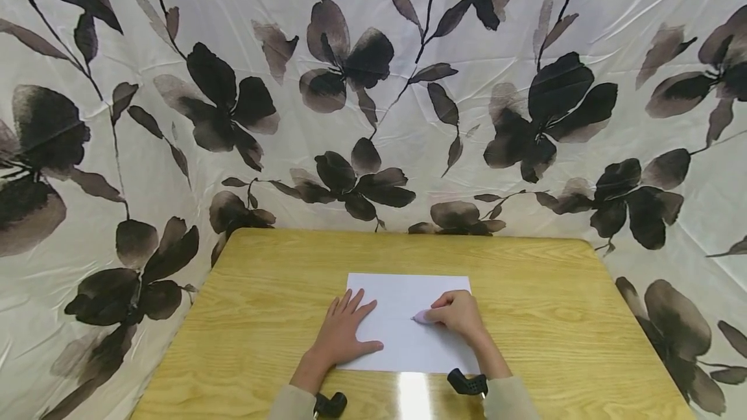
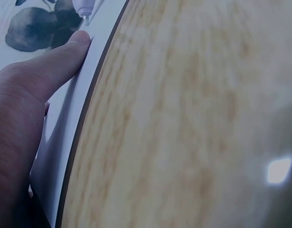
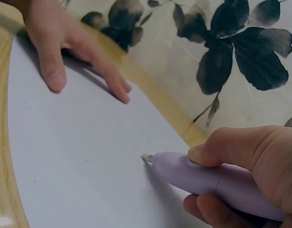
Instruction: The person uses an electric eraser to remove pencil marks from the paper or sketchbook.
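Observation:
A sheet of white paper [image 1: 403, 355] lies on the wooden table, with a few faint short marks [image 3: 87, 160] on it in the right wrist view. My left hand [image 1: 343, 336] rests on the paper's left side, fingers spread and thumb pointing inward. In my right hand [image 1: 461, 313] I grip a thick lavender electric eraser [image 3: 198, 173], thumb along its top and fingers curled beneath. Its narrow pale tip [image 3: 146, 157] points down at the sheet, right at the surface, right of the middle in the head view. The left wrist view catches the eraser's nose beyond my left thumb [image 2: 65, 57].
The yellow wood-grain table [image 1: 262, 277] spreads around the sheet on every side. Behind and beside it hangs a white cloth [image 1: 455, 167] with dark flowers. Black wrist devices [image 1: 467, 382] sit at both cuffs, and a bright glare spot shows near the table's front.

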A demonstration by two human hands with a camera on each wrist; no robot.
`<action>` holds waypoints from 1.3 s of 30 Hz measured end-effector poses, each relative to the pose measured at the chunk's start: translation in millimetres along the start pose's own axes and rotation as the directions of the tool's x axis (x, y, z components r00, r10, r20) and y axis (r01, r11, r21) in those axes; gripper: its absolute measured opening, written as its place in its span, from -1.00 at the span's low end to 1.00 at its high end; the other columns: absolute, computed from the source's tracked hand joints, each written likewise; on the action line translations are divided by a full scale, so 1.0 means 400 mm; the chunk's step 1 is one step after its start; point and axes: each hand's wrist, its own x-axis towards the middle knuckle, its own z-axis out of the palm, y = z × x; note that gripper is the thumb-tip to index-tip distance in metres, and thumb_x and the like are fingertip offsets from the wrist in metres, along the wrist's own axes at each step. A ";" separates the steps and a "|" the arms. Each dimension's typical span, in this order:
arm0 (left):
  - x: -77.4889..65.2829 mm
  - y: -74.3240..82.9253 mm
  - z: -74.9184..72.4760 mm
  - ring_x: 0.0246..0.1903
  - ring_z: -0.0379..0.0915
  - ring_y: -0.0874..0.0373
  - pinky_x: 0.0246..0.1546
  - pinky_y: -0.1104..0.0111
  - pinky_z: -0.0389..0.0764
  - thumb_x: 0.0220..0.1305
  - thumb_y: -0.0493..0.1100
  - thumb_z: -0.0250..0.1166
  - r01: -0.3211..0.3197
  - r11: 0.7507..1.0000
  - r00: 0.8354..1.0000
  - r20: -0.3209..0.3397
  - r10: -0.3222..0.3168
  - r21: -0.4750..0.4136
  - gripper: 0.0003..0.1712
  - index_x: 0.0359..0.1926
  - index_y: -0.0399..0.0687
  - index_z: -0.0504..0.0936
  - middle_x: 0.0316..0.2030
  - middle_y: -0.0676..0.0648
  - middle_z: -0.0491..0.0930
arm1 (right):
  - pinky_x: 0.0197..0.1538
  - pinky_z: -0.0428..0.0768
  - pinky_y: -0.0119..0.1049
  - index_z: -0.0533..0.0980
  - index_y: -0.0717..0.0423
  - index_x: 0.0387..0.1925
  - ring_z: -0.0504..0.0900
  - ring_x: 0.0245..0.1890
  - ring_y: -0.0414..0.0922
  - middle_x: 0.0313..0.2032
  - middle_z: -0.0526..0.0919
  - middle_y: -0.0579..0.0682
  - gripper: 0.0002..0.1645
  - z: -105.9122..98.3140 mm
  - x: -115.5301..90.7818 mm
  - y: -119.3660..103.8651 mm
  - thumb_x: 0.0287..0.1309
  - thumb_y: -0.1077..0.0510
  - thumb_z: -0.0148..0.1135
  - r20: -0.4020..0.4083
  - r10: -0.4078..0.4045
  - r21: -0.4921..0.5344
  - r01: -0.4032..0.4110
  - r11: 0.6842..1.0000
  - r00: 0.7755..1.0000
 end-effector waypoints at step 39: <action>0.000 0.005 -0.001 0.45 -0.20 -0.19 0.36 -0.13 -0.15 0.00 0.60 0.15 -0.027 0.999 0.999 -0.028 0.026 -0.022 0.04 0.41 0.16 0.34 0.47 -0.16 0.06 | -0.52 0.59 -0.33 0.69 0.14 -0.57 0.60 -0.60 -0.18 -0.53 0.68 -0.03 -0.77 0.002 -0.010 -0.001 -0.33 0.20 0.65 -0.004 -0.036 0.019 0.037 0.999 0.999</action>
